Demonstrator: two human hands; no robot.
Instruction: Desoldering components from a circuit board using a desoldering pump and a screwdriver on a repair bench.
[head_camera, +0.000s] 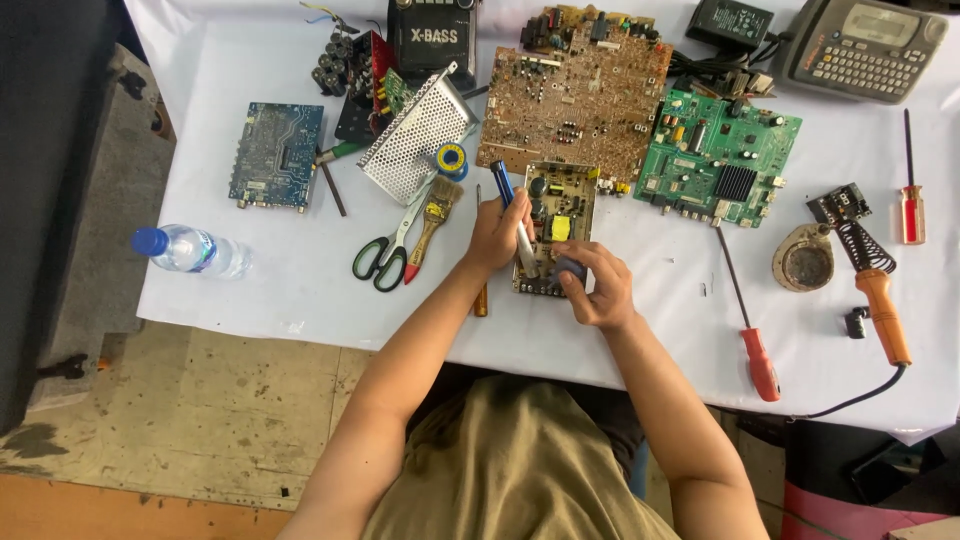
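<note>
A small tan circuit board with a yellow part lies on the white table cover in front of me. My left hand grips a blue and white pen-shaped tool, its blue end pointing away from me over the board's left side. My right hand rests on the board's near right corner, fingers curled over a dark round part.
A large brown board, a green board and a blue board lie around. Also here: green-handled scissors, brush, perforated metal cover, water bottle, red screwdrivers, soldering iron, desk phone.
</note>
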